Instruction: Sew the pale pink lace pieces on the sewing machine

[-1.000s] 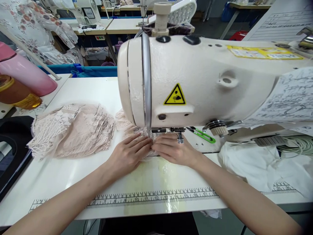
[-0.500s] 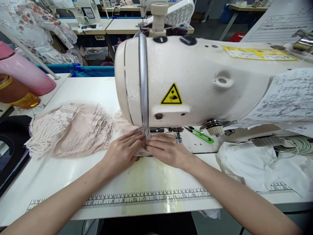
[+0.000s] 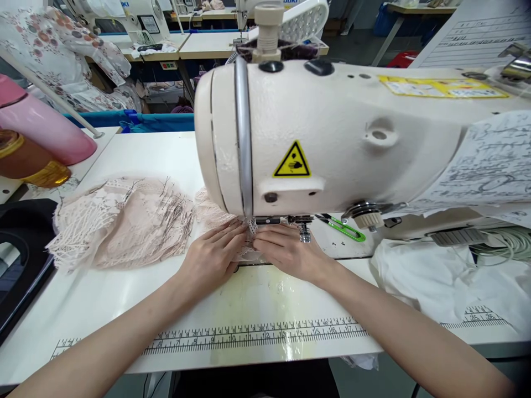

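Observation:
Pale pink lace fabric (image 3: 248, 253) lies beneath the head of a white sewing machine (image 3: 332, 138). My left hand (image 3: 213, 251) holds it from the left, fingers together and pressed down on the cloth. From the right, my right hand (image 3: 288, 251) grips the same lace, its fingertips close to my left ones beside the needle area. The needle itself and both thumbs are mostly hidden. Left of my hands rests a bunched heap of pink lace (image 3: 136, 226) with dark loose threads.
Green-handled thread snips (image 3: 348, 231) lie behind my right hand. White cloth (image 3: 418, 276) sits at right. A pink bottle (image 3: 50, 121), an amber jar (image 3: 33, 160) and a black object (image 3: 25, 254) stand left. A ruler strip (image 3: 249, 337) runs along the front. A person's floral sleeve (image 3: 95, 50) shows behind.
The view has shifted slightly. Both hands stay on the lace beside the needle area, with almost no other visible movement.

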The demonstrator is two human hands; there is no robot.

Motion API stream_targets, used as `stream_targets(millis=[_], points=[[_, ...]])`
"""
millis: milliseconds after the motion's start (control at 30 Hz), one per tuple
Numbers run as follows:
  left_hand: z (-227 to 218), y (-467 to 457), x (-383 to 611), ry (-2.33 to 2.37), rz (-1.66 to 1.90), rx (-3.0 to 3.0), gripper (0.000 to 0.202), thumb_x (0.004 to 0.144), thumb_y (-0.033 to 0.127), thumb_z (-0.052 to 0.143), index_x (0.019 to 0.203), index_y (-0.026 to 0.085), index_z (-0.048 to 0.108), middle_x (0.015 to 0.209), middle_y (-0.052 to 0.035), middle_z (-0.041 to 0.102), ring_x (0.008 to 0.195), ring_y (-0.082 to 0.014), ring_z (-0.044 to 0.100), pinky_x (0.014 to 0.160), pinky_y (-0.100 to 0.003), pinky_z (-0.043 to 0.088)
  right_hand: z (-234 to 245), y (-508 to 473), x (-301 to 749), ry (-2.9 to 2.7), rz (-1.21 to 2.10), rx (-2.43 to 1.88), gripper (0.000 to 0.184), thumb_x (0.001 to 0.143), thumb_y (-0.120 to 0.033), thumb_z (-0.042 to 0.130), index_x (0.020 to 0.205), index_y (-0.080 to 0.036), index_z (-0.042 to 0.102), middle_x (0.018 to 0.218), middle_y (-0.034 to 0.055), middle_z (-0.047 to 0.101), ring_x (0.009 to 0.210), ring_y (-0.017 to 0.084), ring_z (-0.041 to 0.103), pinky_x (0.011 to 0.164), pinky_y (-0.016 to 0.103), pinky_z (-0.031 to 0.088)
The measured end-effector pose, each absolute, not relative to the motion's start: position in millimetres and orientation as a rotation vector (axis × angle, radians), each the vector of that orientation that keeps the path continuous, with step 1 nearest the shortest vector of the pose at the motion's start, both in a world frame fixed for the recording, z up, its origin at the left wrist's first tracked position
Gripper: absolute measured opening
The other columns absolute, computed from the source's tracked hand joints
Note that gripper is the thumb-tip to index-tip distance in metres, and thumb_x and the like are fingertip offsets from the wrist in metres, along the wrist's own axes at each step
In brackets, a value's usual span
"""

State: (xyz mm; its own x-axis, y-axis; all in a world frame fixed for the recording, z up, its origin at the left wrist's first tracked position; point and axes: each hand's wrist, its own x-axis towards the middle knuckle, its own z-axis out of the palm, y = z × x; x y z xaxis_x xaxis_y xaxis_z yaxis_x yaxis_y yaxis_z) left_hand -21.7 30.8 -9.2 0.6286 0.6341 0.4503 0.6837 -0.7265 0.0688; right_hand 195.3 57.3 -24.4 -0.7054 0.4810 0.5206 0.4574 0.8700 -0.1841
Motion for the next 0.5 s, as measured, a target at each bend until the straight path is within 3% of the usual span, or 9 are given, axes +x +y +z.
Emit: stream_targets(millis=[500], points=[[-10.9, 27.9, -17.3, -1.117, -0.664, -2.739, 0.041, 0.088, 0.023, 0.053, 0.128, 0.014, 0.060, 0.127, -0.0113, 0.065, 0.116, -0.0276, 0.063, 0.105, -0.050, 0.049, -9.1, 51.6, 204.1, -2.418, -0.117, -0.861, 0.017, 0.094, -0.017, 0.051, 0.098, -0.022, 0.067, 0.104, -0.0001, 0.074, 0.082, 0.013, 0.068, 0.071, 0.031, 0.048]])
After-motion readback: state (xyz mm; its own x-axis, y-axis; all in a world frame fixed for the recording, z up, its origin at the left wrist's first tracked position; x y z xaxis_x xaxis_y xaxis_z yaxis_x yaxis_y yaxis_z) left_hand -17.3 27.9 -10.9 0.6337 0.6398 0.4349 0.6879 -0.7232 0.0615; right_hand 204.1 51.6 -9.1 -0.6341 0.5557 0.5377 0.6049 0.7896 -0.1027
